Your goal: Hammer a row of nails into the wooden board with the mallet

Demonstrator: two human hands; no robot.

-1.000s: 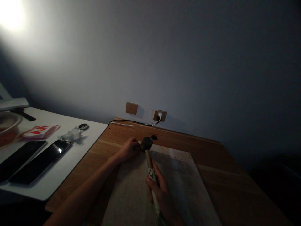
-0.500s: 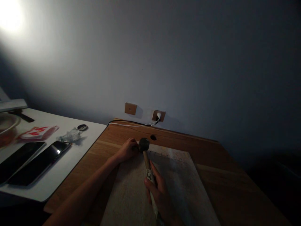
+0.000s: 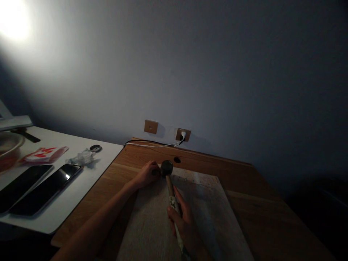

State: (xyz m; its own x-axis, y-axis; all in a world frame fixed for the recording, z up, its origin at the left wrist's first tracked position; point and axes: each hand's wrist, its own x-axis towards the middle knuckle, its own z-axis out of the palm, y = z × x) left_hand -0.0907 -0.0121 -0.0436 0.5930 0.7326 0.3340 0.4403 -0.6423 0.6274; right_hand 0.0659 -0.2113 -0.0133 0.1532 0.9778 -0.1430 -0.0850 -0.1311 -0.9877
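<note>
My right hand (image 3: 182,219) is wrapped round the wooden handle of a hammer (image 3: 169,188). Its dark head sits low over the far left corner of a pale wooden board (image 3: 206,210) lying on a brown wooden desk (image 3: 255,203). My left hand (image 3: 148,174) rests at that corner, fingers pinched together right beside the hammer head. What the pinch holds is too small and dark to make out.
A white table (image 3: 89,170) adjoins on the left with two dark phones (image 3: 45,188), a red-and-white packet (image 3: 43,153), crumpled plastic (image 3: 81,157) and a small round object (image 3: 95,148). A wall socket (image 3: 182,135) with a white cable sits behind the desk. A cable hole (image 3: 177,159) lies past the board.
The hammer head has dropped slightly and shifted left, closer to my left hand's fingers. My left hand has stayed in place.
</note>
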